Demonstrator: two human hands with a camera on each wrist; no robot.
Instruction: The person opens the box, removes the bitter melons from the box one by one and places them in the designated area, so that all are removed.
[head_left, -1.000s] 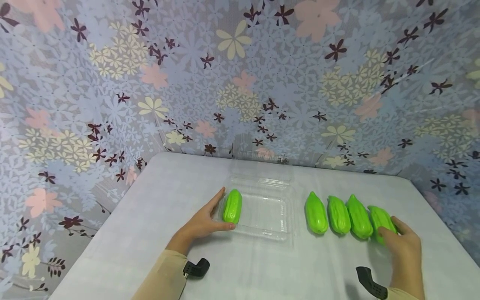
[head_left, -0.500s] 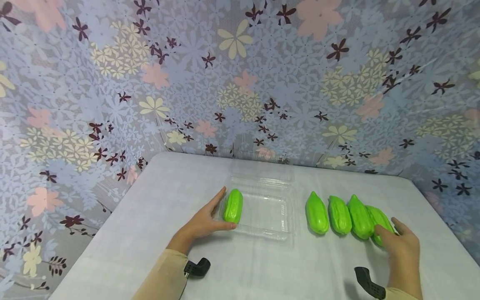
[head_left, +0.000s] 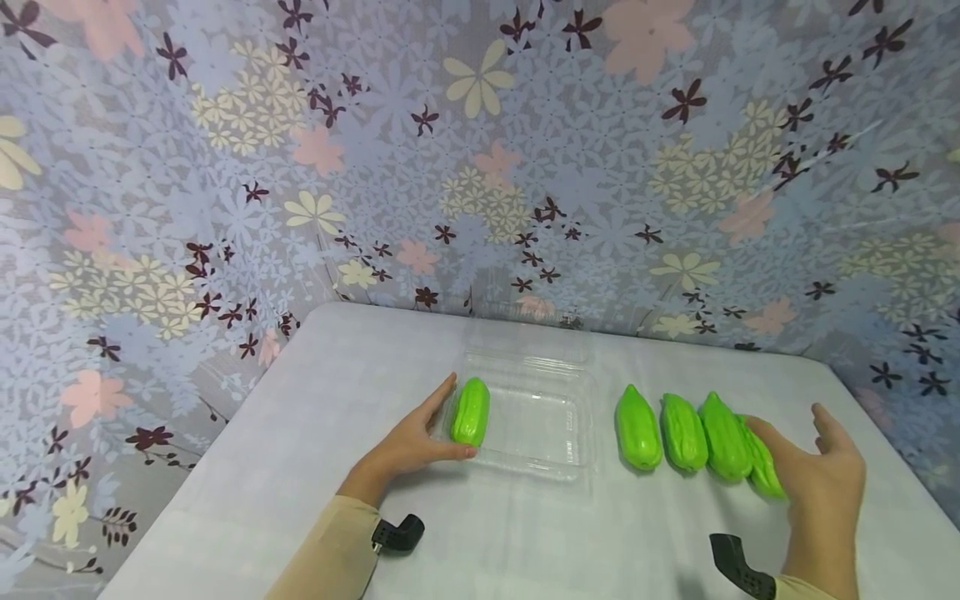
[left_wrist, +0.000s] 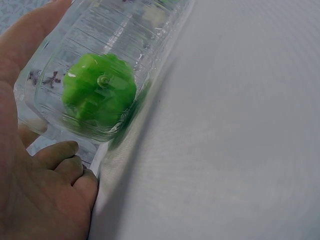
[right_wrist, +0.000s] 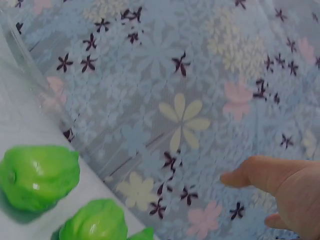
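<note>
A clear plastic tray (head_left: pixel 540 425) lies on the white table (head_left: pixel 525 533), with one green gourd (head_left: pixel 471 411) at its left end. My left hand (head_left: pixel 408 450) braces the tray's near left corner, a straight finger along the side and the thumb on the front rim. The left wrist view shows that gourd (left_wrist: pixel 99 92) through the tray wall (left_wrist: pixel 125 30), beside my left hand (left_wrist: pixel 30 190). To the right of the tray lie several green gourds (head_left: pixel 684 433). My right hand (head_left: pixel 817 475) hovers open over the rightmost gourd (head_left: pixel 765 473), holding nothing.
Floral wallpaper (head_left: pixel 480 167) closes in the table at the back and both sides. In the right wrist view, two gourds (right_wrist: pixel 37 175) lie near the wall and my right hand (right_wrist: pixel 295 190) shows an outstretched finger. Black wrist mounts (head_left: pixel 397 533) sit near the front edge.
My right hand has lifted and spread its fingers over the rightmost gourd, which now lies slanted against its neighbour. The left hand and tray have not moved.
</note>
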